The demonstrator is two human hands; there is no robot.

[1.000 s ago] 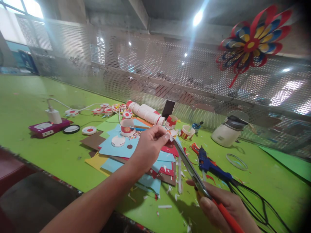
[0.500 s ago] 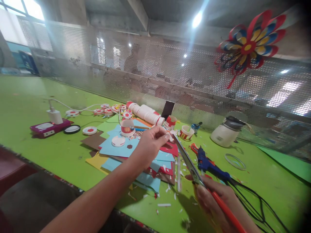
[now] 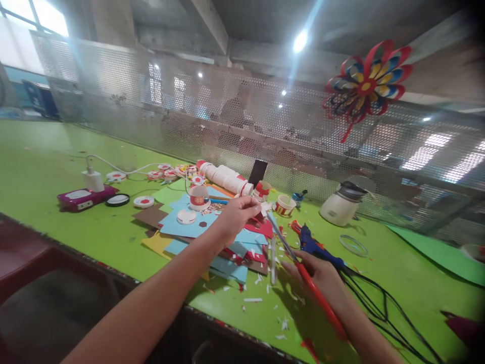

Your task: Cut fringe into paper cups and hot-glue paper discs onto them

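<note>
My left hand [image 3: 239,216] is closed in a pinch above the paper stack, on a small white piece of paper [image 3: 264,207]. My right hand [image 3: 322,277] grips scissors [image 3: 283,235] by their red handle. The blades point up toward the pinched paper, with their tips close beside it; whether they touch it, I cannot tell. Under my left hand lie blue sheets [image 3: 189,227] of paper in a pile with red, brown and yellow ones. On the pile stand a paper cup [image 3: 199,198] and a white disc [image 3: 186,217].
A blue glue gun [image 3: 316,247] with black cable lies right of the scissors. Behind are a rolled white paper tube [image 3: 227,178], a small cup [image 3: 285,205] and a white jug [image 3: 340,205]. A purple power strip [image 3: 86,197] sits left. A perforated screen [image 3: 212,111] borders the table.
My view has swung slightly right and up. The scissors have turned in my right hand, showing more of the red handle. My left hand keeps its pinch on the white paper.
</note>
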